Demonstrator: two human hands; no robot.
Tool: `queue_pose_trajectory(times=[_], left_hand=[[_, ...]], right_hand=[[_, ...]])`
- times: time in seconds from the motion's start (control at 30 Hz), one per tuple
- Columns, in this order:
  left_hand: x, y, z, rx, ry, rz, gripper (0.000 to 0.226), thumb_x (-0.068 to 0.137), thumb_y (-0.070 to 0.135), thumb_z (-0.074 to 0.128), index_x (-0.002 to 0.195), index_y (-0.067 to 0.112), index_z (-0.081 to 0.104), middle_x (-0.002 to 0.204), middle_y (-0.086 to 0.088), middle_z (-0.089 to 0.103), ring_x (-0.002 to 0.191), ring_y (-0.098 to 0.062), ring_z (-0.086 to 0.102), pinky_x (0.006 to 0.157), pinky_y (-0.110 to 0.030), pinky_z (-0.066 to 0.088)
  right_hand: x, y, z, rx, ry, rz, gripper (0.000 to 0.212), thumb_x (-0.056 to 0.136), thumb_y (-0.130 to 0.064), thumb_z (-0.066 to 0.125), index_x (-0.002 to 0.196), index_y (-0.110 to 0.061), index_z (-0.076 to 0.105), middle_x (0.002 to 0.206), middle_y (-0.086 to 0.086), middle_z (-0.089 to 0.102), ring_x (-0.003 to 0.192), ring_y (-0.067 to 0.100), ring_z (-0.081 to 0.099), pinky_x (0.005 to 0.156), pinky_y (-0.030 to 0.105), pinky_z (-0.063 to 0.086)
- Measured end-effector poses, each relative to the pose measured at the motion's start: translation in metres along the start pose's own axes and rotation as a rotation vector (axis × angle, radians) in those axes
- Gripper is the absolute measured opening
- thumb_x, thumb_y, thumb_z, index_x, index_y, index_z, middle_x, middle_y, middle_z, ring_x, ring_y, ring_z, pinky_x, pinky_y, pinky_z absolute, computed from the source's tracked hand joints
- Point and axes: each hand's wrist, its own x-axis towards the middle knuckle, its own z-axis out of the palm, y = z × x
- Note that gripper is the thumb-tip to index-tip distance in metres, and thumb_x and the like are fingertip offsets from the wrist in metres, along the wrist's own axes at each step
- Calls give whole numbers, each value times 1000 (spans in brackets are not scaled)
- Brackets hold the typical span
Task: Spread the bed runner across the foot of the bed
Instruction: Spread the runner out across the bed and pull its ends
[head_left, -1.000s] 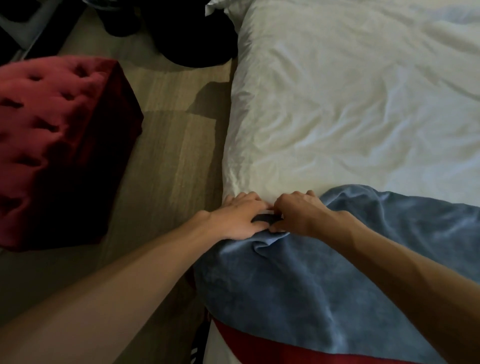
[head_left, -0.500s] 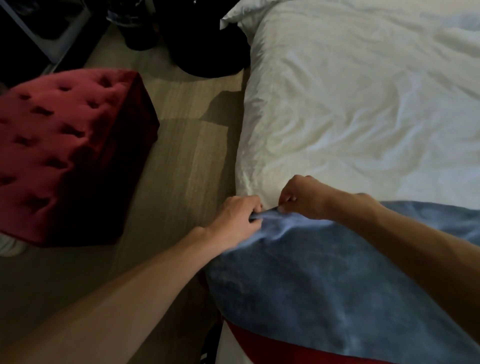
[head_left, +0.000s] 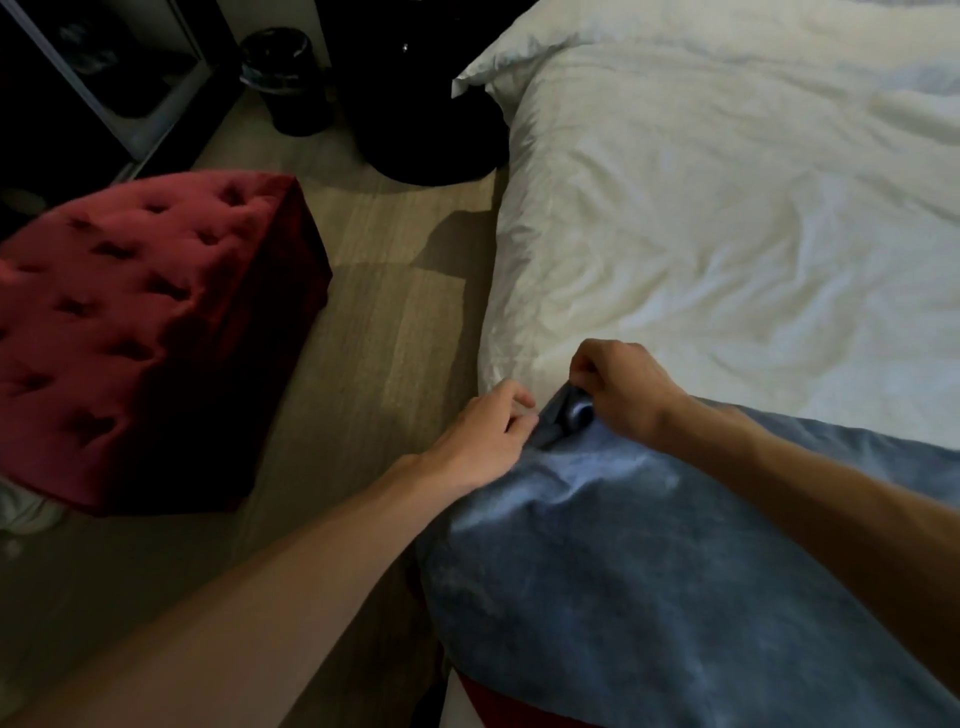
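Blue bed runner lies on near end of bed, over white duvet, its corner at bed's left edge. L hand closed, fingers pinching runner corner from floor side. R hand closed as fist, gripping same corner just beside L hand, cloth bunched betw. them. Red tufted ottoman on wood floor, well apart from bed, left of it. Dark bin near bed's far left corner.

bed runner: cut off right, bottom | red ottoman: cut off left
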Motion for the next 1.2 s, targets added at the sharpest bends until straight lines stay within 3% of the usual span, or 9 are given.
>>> queue_pose_trajectory(times=[0.07, 0.17, 0.3, 0.47, 0.57, 0.63, 0.87, 1.07, 1.2], left_hand=[[10, 0, 0, 52, -68, -39, 20, 93, 31, 54, 112, 26, 58, 101, 7, 66, 95, -10, 61, 89, -35, 50], [19, 2, -6, 202, -180, -44, 17, 85, 41, 59, 82, 27, 68, 77, 6, 69, 81, -15, 65, 87, -47, 49], [21, 11, -13, 311, -190, -27, 22, 85, 40, 59, 78, 20, 66, 74, 0, 66, 78, -19, 60, 85, -42, 43], [21, 22, -36, 476, 166, 70, 14, 90, 25, 54, 77, 19, 57, 74, -2, 61, 80, -24, 59, 84, -41, 42], [26, 28, -42, 512, 429, 164, 14, 92, 21, 50, 78, 20, 49, 73, 2, 55, 77, -23, 55, 83, -41, 37], [29, 31, -38, 488, 484, 187, 13, 94, 21, 48, 81, 20, 48, 76, 1, 56, 78, -23, 54, 82, -41, 37], [23, -4, -17, 409, 166, 81, 22, 96, 27, 48, 116, 19, 54, 114, -4, 64, 105, -25, 59, 94, -44, 43], [12, -21, -19, 435, 137, 171, 36, 95, 28, 51, 130, 19, 49, 126, -1, 55, 112, -19, 55, 96, -34, 42], [2, -28, -13, 433, 155, 164, 43, 94, 28, 53, 134, 16, 46, 133, -3, 51, 117, -22, 52, 99, -42, 43]], right_hand=[[-1, 3, -2, 20, 13, -15, 14, 88, -4, 47, 81, -14, 53, 81, 1, 57, 74, 20, 50, 64, 27, 36], [-3, 6, 0, 12, 50, -28, 15, 89, -4, 47, 81, -17, 52, 84, 1, 57, 75, 19, 48, 66, 26, 34], [-5, 8, 5, 2, 131, -22, 15, 90, -7, 46, 80, -14, 55, 90, 7, 62, 82, 26, 56, 67, 29, 37], [0, 4, 3, 29, 235, 4, 26, 85, -2, 45, 65, -19, 45, 80, 3, 56, 76, 25, 53, 66, 31, 36], [8, -2, -3, 52, 345, 32, 23, 86, -3, 46, 69, -18, 47, 82, 3, 56, 77, 25, 51, 71, 37, 42], [13, 0, -3, 32, 388, 63, 19, 87, -4, 45, 74, -17, 50, 84, 3, 57, 78, 25, 51, 74, 39, 42], [16, 22, 15, -107, 238, 170, 16, 96, -18, 46, 98, -14, 61, 99, 10, 62, 91, 31, 54, 80, 38, 35], [3, 18, 25, -121, 207, 129, 39, 97, -25, 49, 134, -15, 46, 124, 12, 55, 115, 31, 48, 101, 40, 31], [-19, 9, 32, -147, 242, 65, 40, 92, -25, 53, 131, -15, 48, 129, 12, 50, 120, 30, 43, 105, 40, 28]])
